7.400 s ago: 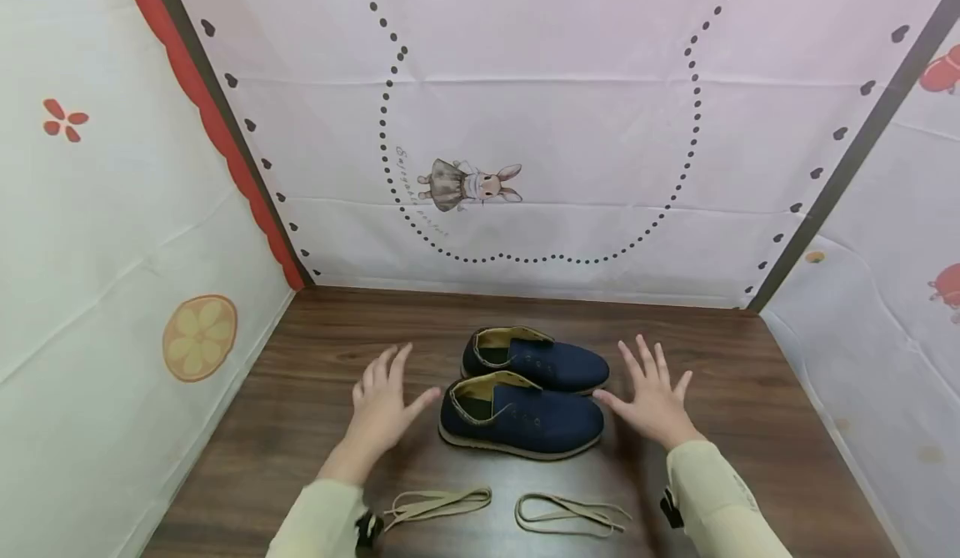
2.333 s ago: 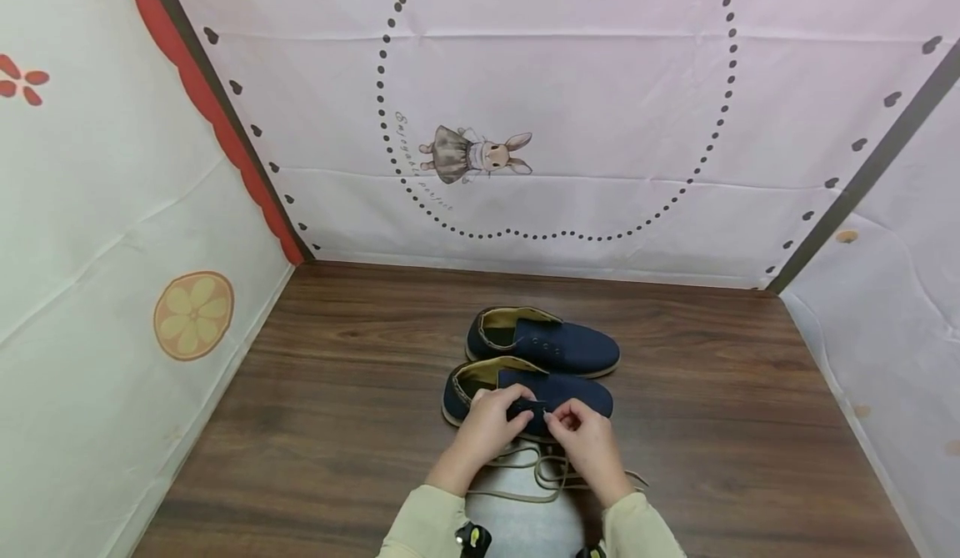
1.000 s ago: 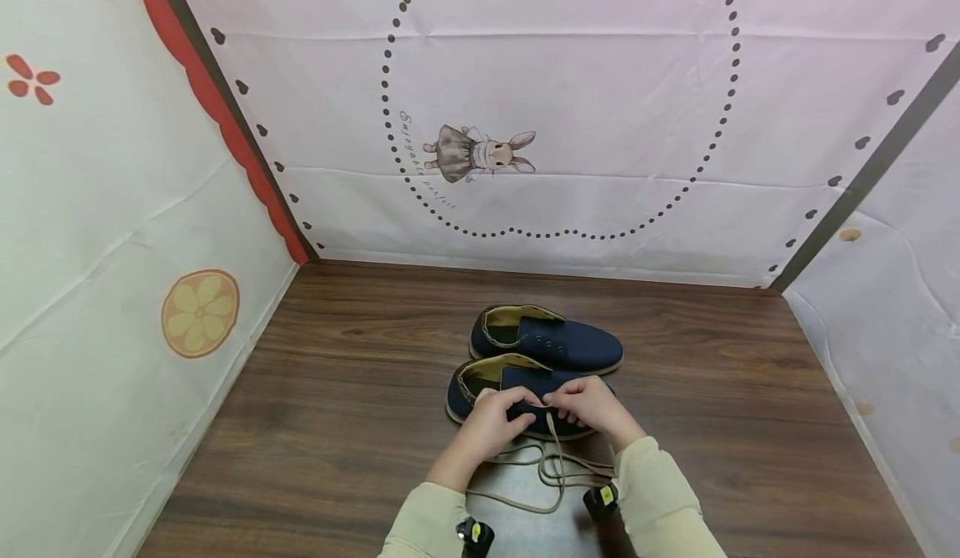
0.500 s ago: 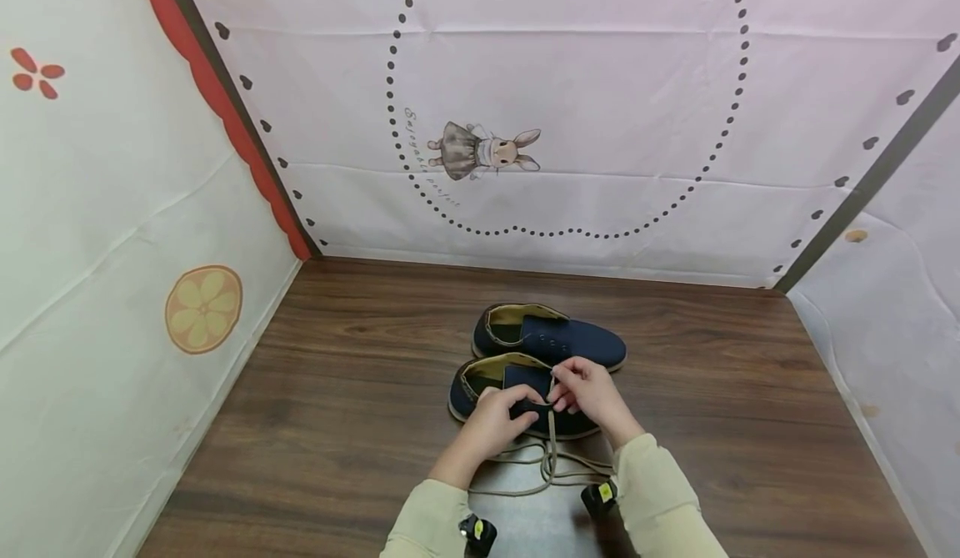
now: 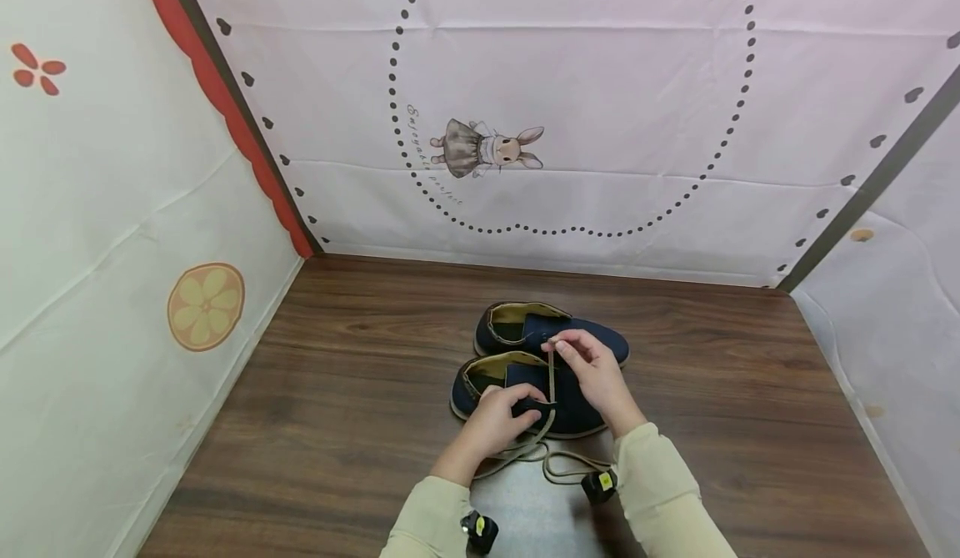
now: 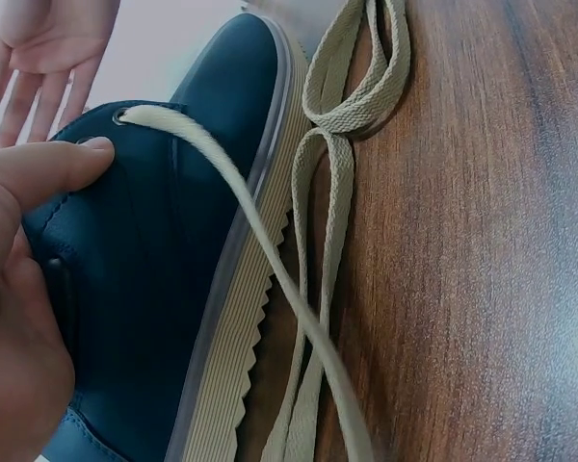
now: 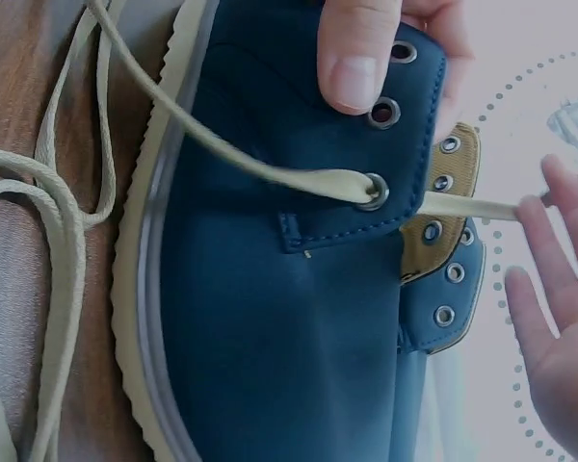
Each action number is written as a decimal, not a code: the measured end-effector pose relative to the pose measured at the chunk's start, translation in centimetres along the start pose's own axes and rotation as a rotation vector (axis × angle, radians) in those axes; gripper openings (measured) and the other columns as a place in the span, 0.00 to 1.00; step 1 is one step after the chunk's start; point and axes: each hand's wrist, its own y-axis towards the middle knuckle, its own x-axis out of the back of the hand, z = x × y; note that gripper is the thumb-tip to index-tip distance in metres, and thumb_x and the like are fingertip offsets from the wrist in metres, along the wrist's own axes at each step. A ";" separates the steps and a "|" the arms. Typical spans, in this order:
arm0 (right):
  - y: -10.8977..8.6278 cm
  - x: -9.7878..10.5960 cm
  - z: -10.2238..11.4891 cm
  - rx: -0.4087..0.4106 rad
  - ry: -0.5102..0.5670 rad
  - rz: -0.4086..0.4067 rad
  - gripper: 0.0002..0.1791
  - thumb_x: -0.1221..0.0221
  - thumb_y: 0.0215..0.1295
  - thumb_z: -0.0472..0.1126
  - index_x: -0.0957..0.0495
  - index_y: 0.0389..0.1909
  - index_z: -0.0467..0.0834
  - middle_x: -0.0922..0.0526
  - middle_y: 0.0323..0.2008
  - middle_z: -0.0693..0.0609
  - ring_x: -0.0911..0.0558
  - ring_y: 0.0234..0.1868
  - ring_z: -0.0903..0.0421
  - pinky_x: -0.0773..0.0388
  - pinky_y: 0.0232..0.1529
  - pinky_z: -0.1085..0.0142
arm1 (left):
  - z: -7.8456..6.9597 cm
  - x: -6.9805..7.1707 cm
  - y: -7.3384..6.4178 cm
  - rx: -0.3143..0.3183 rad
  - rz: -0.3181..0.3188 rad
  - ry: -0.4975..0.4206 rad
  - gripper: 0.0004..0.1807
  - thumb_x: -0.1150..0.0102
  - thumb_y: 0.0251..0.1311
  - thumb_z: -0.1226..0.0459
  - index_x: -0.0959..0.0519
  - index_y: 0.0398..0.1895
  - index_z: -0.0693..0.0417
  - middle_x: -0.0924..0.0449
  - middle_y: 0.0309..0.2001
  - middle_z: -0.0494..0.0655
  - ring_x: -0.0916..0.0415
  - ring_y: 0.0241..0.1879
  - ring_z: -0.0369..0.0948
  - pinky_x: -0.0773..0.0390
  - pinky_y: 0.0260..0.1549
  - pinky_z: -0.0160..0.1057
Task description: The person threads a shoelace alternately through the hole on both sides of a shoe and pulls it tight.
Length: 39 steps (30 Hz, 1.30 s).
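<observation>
A navy shoe (image 5: 581,412) with a tan lining lies on its sole, toe to the right. My left hand (image 5: 491,424) pinches its eyelet flap; in the right wrist view the thumb (image 7: 354,72) presses beside the middle eyelet. A flat beige shoelace (image 7: 250,164) runs through the flap's front eyelet (image 7: 374,192) and out past the inner side. Above the shoe, my right hand (image 5: 596,379) pinches the lace's end between thumb and forefinger and holds it taut. The lace's other part (image 6: 260,231) hangs over the sole's side toward the table.
The matching navy shoe (image 5: 600,339) stands just behind, no lace in its visible eyelets. Loose beige lace loops (image 5: 562,470) lie on the wooden table (image 5: 360,424) in front. Printed white cloth walls (image 5: 600,124) enclose the back and sides.
Earlier both hands were spread and empty, with two laces folded in front. Now the left hand holds the flap, and the right hand has moved up and away, drawing lace through the eyelet.
</observation>
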 end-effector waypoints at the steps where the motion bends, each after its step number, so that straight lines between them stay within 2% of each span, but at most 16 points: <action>1: 0.0 0.0 0.1 0.030 0.006 0.004 0.13 0.50 0.69 0.38 0.27 0.46 0.32 0.20 0.44 0.36 0.24 0.50 0.55 0.32 0.53 0.69 | 0.0 0.0 0.0 0.003 0.004 -0.001 0.08 0.41 0.60 0.62 0.21 0.42 0.44 0.19 0.43 0.39 0.32 0.43 0.43 0.34 0.44 0.43; 3: 0.0 -0.1 0.8 0.090 0.011 0.008 0.11 0.51 0.69 0.35 0.27 0.46 0.32 0.21 0.46 0.36 0.26 0.55 0.53 0.33 0.55 0.66 | 0.0 0.0 0.1 0.007 0.011 -0.002 0.09 0.41 0.60 0.62 0.20 0.43 0.43 0.19 0.44 0.39 0.32 0.44 0.43 0.34 0.45 0.43; 6: -0.2 -0.3 2.6 0.199 -0.040 -0.005 0.10 0.50 0.67 0.30 0.26 0.46 0.32 0.22 0.48 0.36 0.34 0.62 0.48 0.46 0.64 0.57 | 0.0 0.1 0.1 0.019 0.024 -0.003 0.10 0.42 0.60 0.62 0.20 0.44 0.43 0.19 0.44 0.39 0.32 0.44 0.43 0.34 0.45 0.42; 10: -0.5 -0.5 5.6 0.348 -0.123 -0.037 0.09 0.49 0.64 0.25 0.25 0.44 0.31 0.23 0.48 0.33 0.38 0.64 0.41 0.63 0.66 0.48 | -0.1 0.2 0.2 0.034 0.041 -0.007 0.10 0.42 0.61 0.61 0.20 0.45 0.42 0.20 0.45 0.38 0.33 0.46 0.44 0.34 0.46 0.43; 14: -0.5 -0.5 7.9 0.458 -0.148 -0.062 0.09 0.47 0.61 0.23 0.25 0.42 0.29 0.22 0.46 0.33 0.36 0.63 0.38 0.61 0.66 0.49 | -0.1 0.2 0.1 0.040 0.052 -0.009 0.10 0.42 0.61 0.61 0.20 0.45 0.41 0.20 0.46 0.37 0.33 0.48 0.44 0.34 0.48 0.43; 16: -0.2 -0.2 7.9 0.492 -0.137 -0.069 0.09 0.46 0.61 0.24 0.24 0.42 0.31 0.20 0.46 0.38 0.35 0.63 0.41 0.58 0.66 0.51 | -0.1 0.2 0.1 0.046 0.053 -0.011 0.10 0.42 0.61 0.61 0.20 0.45 0.41 0.20 0.46 0.37 0.34 0.48 0.44 0.34 0.47 0.43; 20: 0.3 0.1 6.7 0.480 -0.119 -0.071 0.08 0.46 0.62 0.26 0.22 0.40 0.33 0.19 0.44 0.44 0.30 0.56 0.50 0.40 0.60 0.61 | -0.1 0.3 0.0 0.047 0.049 -0.018 0.10 0.42 0.61 0.61 0.20 0.45 0.41 0.20 0.45 0.37 0.34 0.48 0.45 0.33 0.47 0.43; 21: 0.4 0.2 6.1 0.459 -0.107 -0.058 0.07 0.47 0.63 0.27 0.23 0.40 0.33 0.20 0.44 0.44 0.28 0.54 0.53 0.36 0.56 0.63 | -0.1 0.3 0.0 0.044 0.048 -0.019 0.10 0.42 0.61 0.61 0.20 0.45 0.41 0.19 0.44 0.38 0.34 0.48 0.45 0.33 0.47 0.43; 23: 0.4 0.2 5.5 0.354 -0.066 0.004 0.06 0.51 0.66 0.28 0.26 0.39 0.31 0.22 0.41 0.40 0.26 0.47 0.55 0.31 0.49 0.67 | -0.1 0.2 0.1 0.037 0.043 -0.019 0.10 0.42 0.60 0.61 0.20 0.45 0.42 0.19 0.44 0.38 0.34 0.47 0.45 0.33 0.46 0.43; 26: 0.0 0.3 4.1 0.096 0.025 0.188 0.09 0.57 0.72 0.33 0.33 0.40 0.28 0.22 0.32 0.41 0.22 0.33 0.56 0.27 0.39 0.67 | 0.0 0.1 0.0 0.022 0.034 -0.013 0.10 0.42 0.60 0.61 0.20 0.44 0.42 0.19 0.45 0.38 0.33 0.47 0.44 0.34 0.47 0.43; 28: -0.4 0.5 3.1 -0.097 -0.026 0.291 0.11 0.58 0.73 0.37 0.35 0.41 0.30 0.25 0.24 0.46 0.25 0.23 0.57 0.27 0.31 0.66 | 0.0 0.1 0.0 0.015 0.030 -0.007 0.10 0.42 0.60 0.61 0.20 0.44 0.43 0.19 0.45 0.38 0.32 0.46 0.43 0.34 0.47 0.42; 30: -0.8 0.6 2.1 -0.206 -0.154 0.358 0.11 0.54 0.72 0.39 0.33 0.39 0.32 0.29 0.20 0.51 0.30 0.19 0.58 0.31 0.26 0.65 | 0.0 0.1 0.0 0.011 0.031 -0.004 0.10 0.42 0.60 0.61 0.20 0.45 0.44 0.20 0.45 0.37 0.32 0.46 0.42 0.34 0.48 0.42; 32: -1.2 0.6 1.2 -0.281 -0.324 0.361 0.12 0.48 0.68 0.44 0.30 0.31 0.38 0.34 0.18 0.54 0.36 0.17 0.58 0.36 0.23 0.66 | 0.0 0.1 0.0 0.008 0.034 0.004 0.11 0.42 0.61 0.61 0.20 0.46 0.45 0.20 0.46 0.38 0.32 0.46 0.42 0.34 0.47 0.42; 34: -1.5 0.5 0.6 -0.321 -0.470 0.323 0.18 0.43 0.64 0.50 0.31 0.21 0.43 0.35 0.15 0.55 0.37 0.16 0.59 0.38 0.22 0.66 | 0.0 0.2 -0.1 0.014 0.039 0.007 0.11 0.43 0.61 0.61 0.21 0.47 0.45 0.20 0.47 0.38 0.32 0.46 0.42 0.34 0.47 0.42; 37: -1.8 0.3 0.0 -0.402 -0.552 0.285 0.26 0.41 0.57 0.60 0.35 0.14 0.46 0.40 0.11 0.56 0.41 0.13 0.59 0.41 0.19 0.67 | 0.0 0.3 -0.1 0.022 0.046 0.004 0.13 0.43 0.62 0.60 0.22 0.50 0.46 0.21 0.49 0.39 0.32 0.47 0.42 0.33 0.47 0.42; 39: -1.8 0.3 -0.2 -0.420 -0.549 0.281 0.25 0.42 0.57 0.61 0.30 0.14 0.45 0.41 0.10 0.56 0.42 0.13 0.59 0.42 0.19 0.67 | 0.0 0.3 -0.1 0.032 0.050 -0.001 0.13 0.44 0.62 0.60 0.22 0.50 0.45 0.21 0.49 0.39 0.32 0.47 0.43 0.33 0.46 0.42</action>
